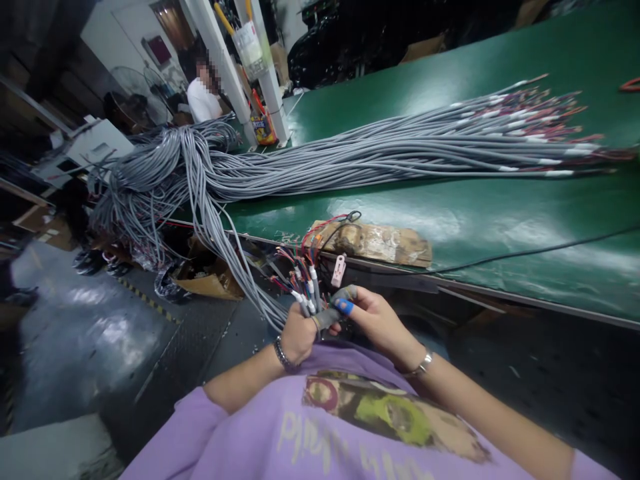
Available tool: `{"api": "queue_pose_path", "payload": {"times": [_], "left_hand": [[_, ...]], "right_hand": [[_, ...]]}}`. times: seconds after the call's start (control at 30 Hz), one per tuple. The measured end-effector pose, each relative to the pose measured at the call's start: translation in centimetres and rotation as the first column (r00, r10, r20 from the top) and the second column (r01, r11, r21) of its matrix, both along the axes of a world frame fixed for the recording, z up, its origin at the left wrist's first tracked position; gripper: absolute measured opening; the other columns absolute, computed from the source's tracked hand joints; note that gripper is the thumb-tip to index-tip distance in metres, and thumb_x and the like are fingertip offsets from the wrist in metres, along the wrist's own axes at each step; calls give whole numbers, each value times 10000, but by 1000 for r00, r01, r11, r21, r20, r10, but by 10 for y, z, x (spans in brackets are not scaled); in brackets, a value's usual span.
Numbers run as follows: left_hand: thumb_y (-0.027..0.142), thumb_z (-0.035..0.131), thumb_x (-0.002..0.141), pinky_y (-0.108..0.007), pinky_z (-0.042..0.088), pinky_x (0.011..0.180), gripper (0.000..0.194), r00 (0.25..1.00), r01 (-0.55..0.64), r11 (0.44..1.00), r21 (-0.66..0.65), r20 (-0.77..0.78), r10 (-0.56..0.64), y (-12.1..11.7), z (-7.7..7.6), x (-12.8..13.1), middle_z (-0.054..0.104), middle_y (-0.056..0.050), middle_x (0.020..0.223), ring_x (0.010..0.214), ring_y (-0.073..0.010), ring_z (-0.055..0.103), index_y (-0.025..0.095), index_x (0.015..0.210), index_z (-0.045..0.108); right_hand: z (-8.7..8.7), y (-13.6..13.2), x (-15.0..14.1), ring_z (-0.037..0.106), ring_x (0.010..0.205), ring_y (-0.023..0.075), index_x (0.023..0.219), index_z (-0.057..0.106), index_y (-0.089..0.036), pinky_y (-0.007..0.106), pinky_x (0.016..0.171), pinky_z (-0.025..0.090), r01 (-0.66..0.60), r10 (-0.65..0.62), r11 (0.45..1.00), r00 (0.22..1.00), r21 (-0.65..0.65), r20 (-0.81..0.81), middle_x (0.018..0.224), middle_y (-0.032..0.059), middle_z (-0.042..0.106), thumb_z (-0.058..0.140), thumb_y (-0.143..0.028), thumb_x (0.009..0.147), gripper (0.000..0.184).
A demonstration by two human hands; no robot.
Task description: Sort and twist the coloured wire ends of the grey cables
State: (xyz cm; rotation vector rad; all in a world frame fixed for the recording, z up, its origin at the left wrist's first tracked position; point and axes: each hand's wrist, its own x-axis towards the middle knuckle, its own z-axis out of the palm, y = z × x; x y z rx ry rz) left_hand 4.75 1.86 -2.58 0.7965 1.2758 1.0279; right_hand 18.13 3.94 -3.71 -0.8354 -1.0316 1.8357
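My left hand (300, 331) is closed around a bundle of grey cables (269, 308) in front of my body. Stripped ends with thin coloured wires (299, 263) and white bands fan out above this fist. Close against it, my right hand (367, 312) has its thumb and index finger pinched together; whatever lies between them is too small to make out. Blue tape wraps the right thumb, and grey covers sit on some fingers. From the left fist the cables run up and left to a large heap of grey cables (185, 160).
A long row of grey cables (350, 153) lies across the green table (500, 220). Near its front edge are a worn wooden board (385, 243), a pink clip-like piece (339, 270) and a black cord (500, 257). A cardboard box (215, 283) stands below; a person (203, 100) is behind.
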Motion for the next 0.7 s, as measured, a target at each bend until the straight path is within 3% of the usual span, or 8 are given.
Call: {"api": "queue_pose_path", "payload": {"times": [0.1,0.27,0.53,0.7], "left_hand": [[458,849,461,-290,507,508,407,999,50,999,-20,-5,-50,-1,-1,-1,585,-18,437,455,-165,594,140,525,602],[466,845,467,-303,521,521,407,999,-41,999,-4,28,41,-1,-1,0,578,-20,429,477,-180,612,148,519,597],[466,829,494,-317,544,561,405,991,-120,992,46,61,117,-2,6,2,583,-27,435,549,-203,648,155,476,569],[457,840,465,-316,541,544,410,989,-121,993,8,89,120,2,14,4,579,-25,436,552,-209,650,151,509,571]], "right_hand": [[-2,1,-2,547,430,137,700,553,-214,275,467,445,-33,33,999,999,16,-9,479,-39,588,738,-482,705,326],[-4,3,-6,560,428,150,698,582,-213,270,450,416,-2,1,1000,998,-27,-56,476,-21,617,738,-447,723,283],[-15,5,-2,581,524,161,705,641,-196,321,567,483,14,-35,994,982,-112,-186,577,-2,645,770,-418,694,256],[-24,20,6,560,588,115,728,659,-195,249,578,477,59,-134,966,946,-250,-296,677,6,645,733,-502,727,316]]}}
